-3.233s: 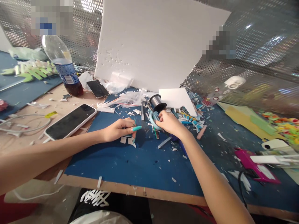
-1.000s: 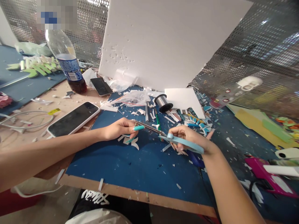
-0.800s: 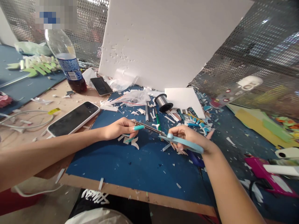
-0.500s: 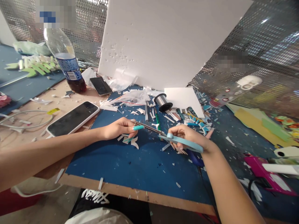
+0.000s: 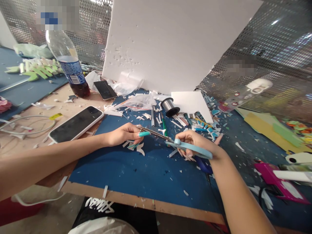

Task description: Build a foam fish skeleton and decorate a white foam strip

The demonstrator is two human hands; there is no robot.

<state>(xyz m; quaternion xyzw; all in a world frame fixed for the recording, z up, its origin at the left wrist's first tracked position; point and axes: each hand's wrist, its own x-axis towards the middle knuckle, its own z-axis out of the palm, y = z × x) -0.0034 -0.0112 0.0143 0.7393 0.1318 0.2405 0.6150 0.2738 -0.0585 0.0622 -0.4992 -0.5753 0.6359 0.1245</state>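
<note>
My right hand [image 5: 191,141] is closed round the pale blue handle of a pair of scissors [image 5: 195,149]. Their long, slim metal blades point left, with small teeth showing along the upper edge. At the blade tips, the fingers of my left hand [image 5: 129,134], with long teal nails, are pinched together. Whether they grip the tip itself or a small piece there is too small to tell. Below the left fingers lie curved white scraps [image 5: 140,149] on the blue mat [image 5: 146,175]. A green pen-like stick [image 5: 164,125] lies just behind the blades.
A spool of clear line [image 5: 170,107] and a white board piece [image 5: 192,100] lie behind the hands. To the left are a phone [image 5: 76,124] and a soda bottle [image 5: 73,71]. A magenta device [image 5: 280,182] lies right. A large white panel [image 5: 175,42] stands behind.
</note>
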